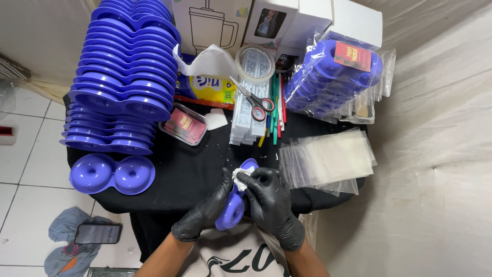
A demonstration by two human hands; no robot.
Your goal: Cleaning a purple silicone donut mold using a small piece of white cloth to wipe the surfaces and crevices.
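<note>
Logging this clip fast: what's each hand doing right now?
Left hand: closed on the blue double-ring tray, held on edge.
Right hand: pinching a white tissue against the tray.

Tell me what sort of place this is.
Probably a home packing station. Stacked blue trays crowd a black table, with clear bags, bagged trays, tape and scissors nearby.
</note>
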